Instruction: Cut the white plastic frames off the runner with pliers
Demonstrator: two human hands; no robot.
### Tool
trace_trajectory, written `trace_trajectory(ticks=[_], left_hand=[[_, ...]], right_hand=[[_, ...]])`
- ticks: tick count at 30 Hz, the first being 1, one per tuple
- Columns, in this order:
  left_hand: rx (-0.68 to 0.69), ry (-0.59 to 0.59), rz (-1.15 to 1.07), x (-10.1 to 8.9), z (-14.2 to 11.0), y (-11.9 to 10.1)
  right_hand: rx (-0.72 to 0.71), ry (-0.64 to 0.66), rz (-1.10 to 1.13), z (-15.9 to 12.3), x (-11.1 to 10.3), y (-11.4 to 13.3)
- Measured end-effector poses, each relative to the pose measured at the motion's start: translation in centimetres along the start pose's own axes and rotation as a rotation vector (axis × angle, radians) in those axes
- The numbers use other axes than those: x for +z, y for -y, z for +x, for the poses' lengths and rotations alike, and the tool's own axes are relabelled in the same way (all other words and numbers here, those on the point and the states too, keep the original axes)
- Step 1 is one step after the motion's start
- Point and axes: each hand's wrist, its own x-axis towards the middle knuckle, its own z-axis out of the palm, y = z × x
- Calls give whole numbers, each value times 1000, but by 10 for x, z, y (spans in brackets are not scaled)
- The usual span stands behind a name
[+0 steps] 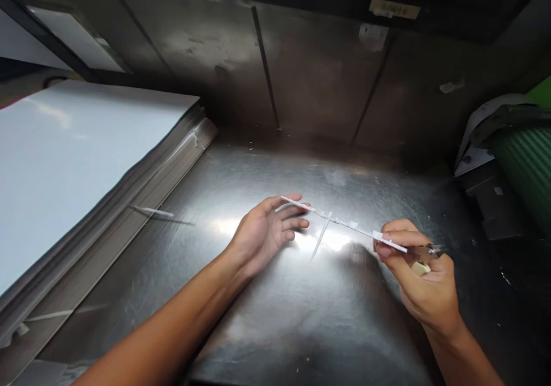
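A long thin white plastic strip (344, 223) with small tabs and a side stem spans between my two hands above a shiny metal table (301, 317). My left hand (267, 231) is palm up with fingers apart, and the strip's left end rests on its fingertips. My right hand (419, 277) pinches the strip's right end between thumb and fingers. It also holds a small metal tool (430, 252) with a pale handle, whose tip pokes out to the right.
A thick stack of white sheets (77, 168) fills the left side, with a loose white sliver (157, 211) beside it. Metal back panels (301, 70) close off the rear. A green ribbed object (527, 168) and dark parts stand at the right.
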Motion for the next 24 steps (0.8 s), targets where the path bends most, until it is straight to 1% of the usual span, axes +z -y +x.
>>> trace_trajectory(ticks=[4,8,12,15,18,21,23,24], left_hand=[[54,-6,20,-1,-3,-3],[168,-21,87,-1,-9,-5],[283,-7,144,2,-15,-9],[348,29,186,4,-18,-12],[402,79,293,2,-20,-11],[410,132,405,0,-22,-8],[362,157,394,-1,-24,-9],[308,181,363,-1,-24,-10]], right_hand=[[-18,-9,-30,2,-1,0],[9,-32,4,2,-3,-7],[73,-71,85,2,-7,-16],[139,-129,148,4,-9,-20],[213,-185,213,8,-10,-19],[270,-197,265,12,-10,-15],[286,-192,278,14,-11,-14],[285,-191,277,15,-12,-14]])
